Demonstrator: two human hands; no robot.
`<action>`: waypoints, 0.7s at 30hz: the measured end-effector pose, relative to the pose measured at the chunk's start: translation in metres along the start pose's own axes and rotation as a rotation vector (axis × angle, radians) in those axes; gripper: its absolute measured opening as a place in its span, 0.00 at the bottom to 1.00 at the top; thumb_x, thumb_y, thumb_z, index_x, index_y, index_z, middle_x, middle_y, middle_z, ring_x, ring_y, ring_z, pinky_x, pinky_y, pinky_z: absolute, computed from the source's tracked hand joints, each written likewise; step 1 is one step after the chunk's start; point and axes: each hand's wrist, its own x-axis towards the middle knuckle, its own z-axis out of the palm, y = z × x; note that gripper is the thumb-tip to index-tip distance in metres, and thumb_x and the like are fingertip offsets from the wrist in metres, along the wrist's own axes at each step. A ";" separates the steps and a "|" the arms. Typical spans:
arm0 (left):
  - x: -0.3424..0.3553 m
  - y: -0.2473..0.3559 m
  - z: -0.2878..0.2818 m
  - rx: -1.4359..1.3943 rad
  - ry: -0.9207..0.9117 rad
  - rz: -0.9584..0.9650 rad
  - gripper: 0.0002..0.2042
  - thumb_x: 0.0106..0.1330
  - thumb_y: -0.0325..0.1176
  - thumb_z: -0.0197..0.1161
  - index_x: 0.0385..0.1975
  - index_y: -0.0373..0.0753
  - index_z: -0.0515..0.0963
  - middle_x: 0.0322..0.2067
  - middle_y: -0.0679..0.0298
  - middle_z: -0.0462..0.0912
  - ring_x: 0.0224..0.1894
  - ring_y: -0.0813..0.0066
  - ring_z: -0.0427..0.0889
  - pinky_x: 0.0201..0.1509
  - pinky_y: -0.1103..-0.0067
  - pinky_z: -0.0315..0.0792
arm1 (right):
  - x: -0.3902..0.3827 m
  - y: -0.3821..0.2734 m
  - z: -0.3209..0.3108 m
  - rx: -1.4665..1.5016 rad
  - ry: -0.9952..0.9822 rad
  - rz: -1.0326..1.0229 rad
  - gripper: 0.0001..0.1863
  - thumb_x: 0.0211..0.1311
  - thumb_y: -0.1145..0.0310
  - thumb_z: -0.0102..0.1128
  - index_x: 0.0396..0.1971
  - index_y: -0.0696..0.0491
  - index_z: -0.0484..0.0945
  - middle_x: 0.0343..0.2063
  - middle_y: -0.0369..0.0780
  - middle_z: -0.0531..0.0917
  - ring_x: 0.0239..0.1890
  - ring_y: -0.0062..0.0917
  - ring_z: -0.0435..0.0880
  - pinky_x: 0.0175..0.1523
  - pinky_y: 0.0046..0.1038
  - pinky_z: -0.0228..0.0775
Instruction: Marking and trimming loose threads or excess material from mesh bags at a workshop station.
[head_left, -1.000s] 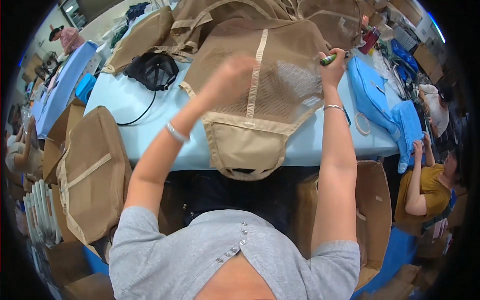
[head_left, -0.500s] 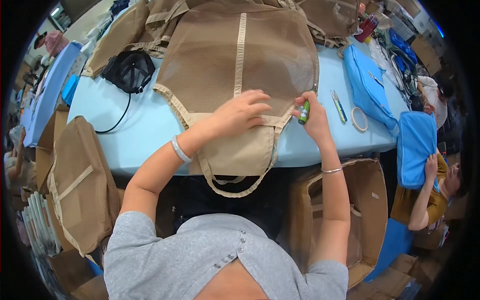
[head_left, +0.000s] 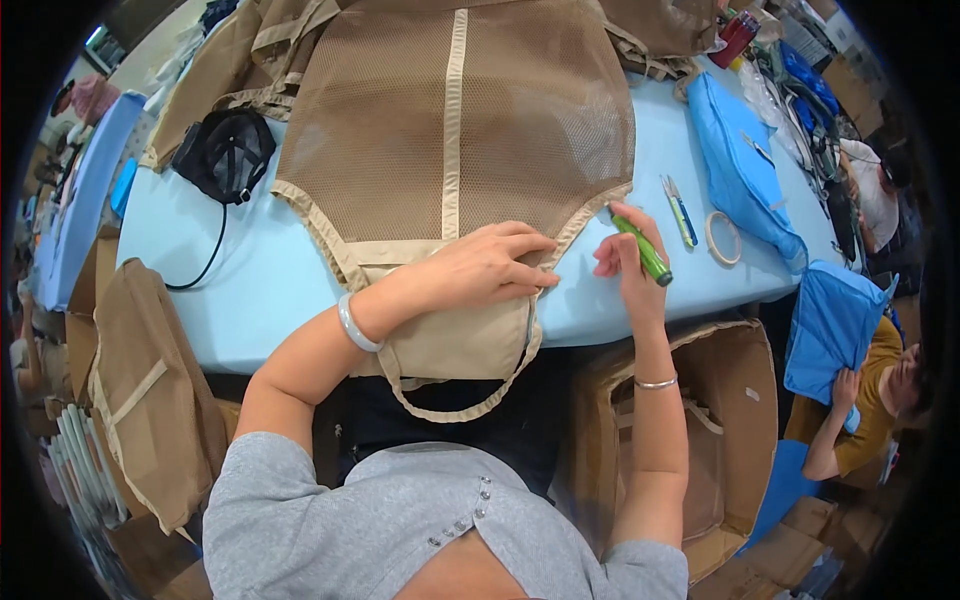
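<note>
A brown mesh bag [head_left: 370, 130] with beige trim and a centre strip lies flat on the table, its beige webbing handle [head_left: 465, 415] hanging over the near edge. My left hand [head_left: 485, 265] rests across the bag's beige lower part, fingers stretched towards the slanted right trim and holding nothing. Just right of that trim, my right hand [head_left: 635, 260] is closed round a slim green cylindrical tool [head_left: 640, 245], held apart from the fabric. Its exact kind is unclear. To the right of this hand lie thread snips [head_left: 680, 212] with blue and green handles.
A tape roll [head_left: 723, 238] and a blue fabric bag [head_left: 740, 160] lie on the right of the light-blue table [head_left: 250, 300]. A black cap [head_left: 225, 155] sits at left. An open cardboard box [head_left: 745, 430] stands below right. Another person [head_left: 870, 400] handles blue fabric at far right.
My right hand has lifted off the bag's right trim and turned, showing more of the green tool. My left hand has shifted slightly nearer and right, towards the trim; the bag sits closer.
</note>
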 end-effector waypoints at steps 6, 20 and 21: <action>0.001 -0.001 0.001 -0.061 0.001 -0.068 0.17 0.61 0.35 0.65 0.50 0.40 0.80 0.56 0.60 0.75 0.59 0.62 0.72 0.62 0.69 0.69 | -0.009 -0.009 0.007 -0.016 -0.057 0.091 0.10 0.70 0.65 0.55 0.40 0.57 0.77 0.20 0.31 0.75 0.19 0.10 0.70 0.24 0.14 0.62; -0.002 0.000 -0.001 -0.006 0.021 -0.059 0.16 0.60 0.36 0.65 0.46 0.37 0.79 0.51 0.59 0.76 0.55 0.63 0.74 0.60 0.71 0.71 | -0.015 0.002 0.021 -0.266 -0.028 0.050 0.06 0.61 0.74 0.62 0.27 0.58 0.74 0.18 0.32 0.78 0.20 0.10 0.71 0.25 0.17 0.64; -0.002 0.000 0.000 -0.008 0.024 -0.059 0.16 0.60 0.36 0.65 0.46 0.37 0.79 0.51 0.59 0.76 0.55 0.63 0.74 0.60 0.71 0.71 | -0.015 0.001 0.022 -0.269 -0.030 0.051 0.06 0.61 0.74 0.62 0.27 0.58 0.74 0.18 0.32 0.78 0.20 0.10 0.71 0.25 0.17 0.64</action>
